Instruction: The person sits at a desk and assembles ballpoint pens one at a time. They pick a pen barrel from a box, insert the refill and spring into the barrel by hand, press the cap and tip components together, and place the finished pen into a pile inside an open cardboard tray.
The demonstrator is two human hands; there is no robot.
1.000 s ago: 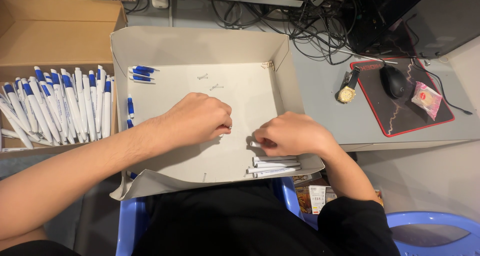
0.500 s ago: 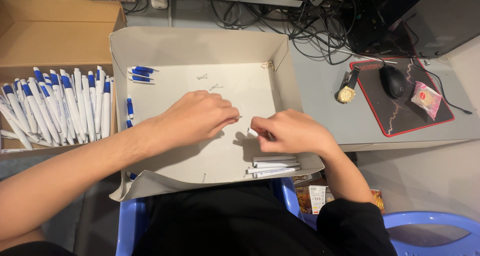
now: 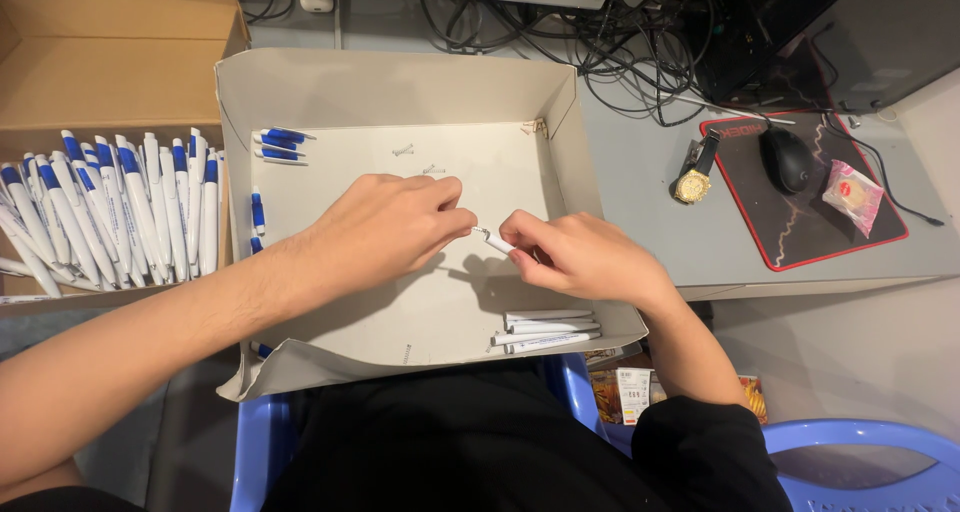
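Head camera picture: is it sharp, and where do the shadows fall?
Head view: mostly sharp, lit evenly from above; the left hand and right hand cast a soft shadow onto the white tray floor beneath them; the small white pen part between them is slightly soft; no glare.

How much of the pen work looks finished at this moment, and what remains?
Many finished white-and-blue plastic pens fill the brown cardboard box on the left. In hand: the left hand and right hand meet on one white pen barrel over the shallow white cardboard tray. Left: four white barrels by the right hand, blue-ended pieces at the tray's far left corner, and small metal springs.
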